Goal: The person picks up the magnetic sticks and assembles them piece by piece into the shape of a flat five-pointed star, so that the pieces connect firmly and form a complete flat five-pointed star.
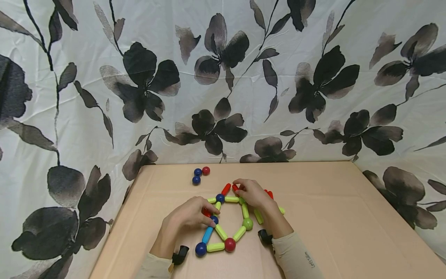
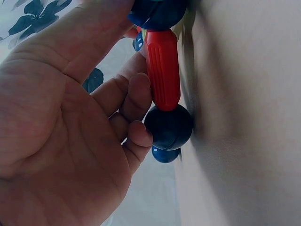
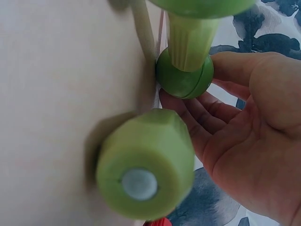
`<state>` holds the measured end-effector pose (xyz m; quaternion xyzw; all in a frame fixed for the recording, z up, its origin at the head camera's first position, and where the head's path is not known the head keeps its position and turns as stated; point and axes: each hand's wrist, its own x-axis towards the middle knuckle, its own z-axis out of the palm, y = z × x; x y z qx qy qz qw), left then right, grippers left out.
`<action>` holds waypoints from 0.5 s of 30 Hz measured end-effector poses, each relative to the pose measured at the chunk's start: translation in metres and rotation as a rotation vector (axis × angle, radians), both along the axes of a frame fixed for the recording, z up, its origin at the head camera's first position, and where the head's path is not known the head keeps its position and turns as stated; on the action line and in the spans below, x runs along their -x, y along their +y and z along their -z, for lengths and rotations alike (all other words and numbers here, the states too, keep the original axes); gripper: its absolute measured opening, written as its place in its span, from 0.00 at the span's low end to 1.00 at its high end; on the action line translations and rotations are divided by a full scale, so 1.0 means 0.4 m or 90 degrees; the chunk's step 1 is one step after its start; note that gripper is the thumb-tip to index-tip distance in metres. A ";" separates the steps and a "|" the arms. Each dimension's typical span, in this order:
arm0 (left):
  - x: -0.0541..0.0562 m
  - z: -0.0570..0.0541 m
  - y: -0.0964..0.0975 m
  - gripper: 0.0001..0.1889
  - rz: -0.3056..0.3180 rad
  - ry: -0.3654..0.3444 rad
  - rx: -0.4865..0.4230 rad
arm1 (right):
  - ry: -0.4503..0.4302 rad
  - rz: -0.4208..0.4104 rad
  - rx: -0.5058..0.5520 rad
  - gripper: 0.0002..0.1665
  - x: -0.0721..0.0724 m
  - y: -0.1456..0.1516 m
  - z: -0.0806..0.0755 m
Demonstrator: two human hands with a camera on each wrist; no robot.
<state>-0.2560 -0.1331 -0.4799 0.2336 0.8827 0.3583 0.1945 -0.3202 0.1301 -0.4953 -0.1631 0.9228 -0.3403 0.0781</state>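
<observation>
A flat frame of magnetic building rods and balls lies on the tabletop between the hands, with yellow-green rods (image 1: 221,232), a light-blue rod (image 1: 207,235) and a red ball (image 1: 230,245). On its left side my left hand (image 1: 195,211) holds a red rod (image 2: 162,70), thumb against a blue ball (image 1: 214,220) and fingertips beside another blue ball (image 2: 168,126). At the far right corner my right hand (image 1: 256,193) pinches a green ball (image 3: 184,73). Beside its fingertips a red rod (image 1: 235,187) points away; another red rod (image 1: 226,188) rises from the far-left blue ball (image 1: 220,198).
Two loose blue balls (image 1: 196,180) and a red ball (image 1: 206,170) sit near the table's back edge. Partly behind the right forearm lie more yellow-green rods (image 1: 258,216) and red rods (image 1: 270,194). A floral curtain (image 1: 265,89) hangs behind the table (image 1: 331,217).
</observation>
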 end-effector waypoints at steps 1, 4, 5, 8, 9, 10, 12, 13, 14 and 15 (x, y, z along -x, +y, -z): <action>0.000 0.001 0.000 0.18 -0.001 0.000 -0.001 | 0.000 0.001 0.000 0.23 0.000 0.000 0.000; -0.001 0.002 -0.002 0.18 -0.002 -0.002 -0.003 | 0.001 0.003 -0.010 0.23 0.000 -0.002 -0.002; -0.002 0.002 -0.003 0.18 -0.002 -0.002 -0.003 | 0.003 0.007 -0.016 0.23 -0.001 -0.002 -0.003; -0.003 0.003 -0.004 0.18 -0.001 -0.003 -0.002 | 0.036 0.021 -0.038 0.24 -0.005 -0.005 -0.014; -0.003 0.003 -0.005 0.18 -0.001 -0.004 0.000 | 0.049 0.026 -0.043 0.24 -0.008 -0.006 -0.020; -0.003 0.003 -0.006 0.18 -0.002 -0.004 0.001 | 0.064 0.029 -0.046 0.25 -0.011 -0.008 -0.028; -0.002 0.003 -0.006 0.18 -0.001 -0.005 0.001 | 0.090 0.027 -0.046 0.24 -0.017 -0.015 -0.047; -0.001 0.004 -0.006 0.18 0.000 -0.004 0.002 | 0.100 0.021 -0.045 0.24 -0.020 -0.019 -0.057; -0.001 0.003 -0.005 0.18 0.001 -0.003 0.001 | 0.108 0.010 -0.045 0.24 -0.023 -0.026 -0.066; 0.000 0.003 -0.004 0.18 0.003 -0.002 0.001 | 0.114 -0.005 -0.049 0.24 -0.025 -0.033 -0.076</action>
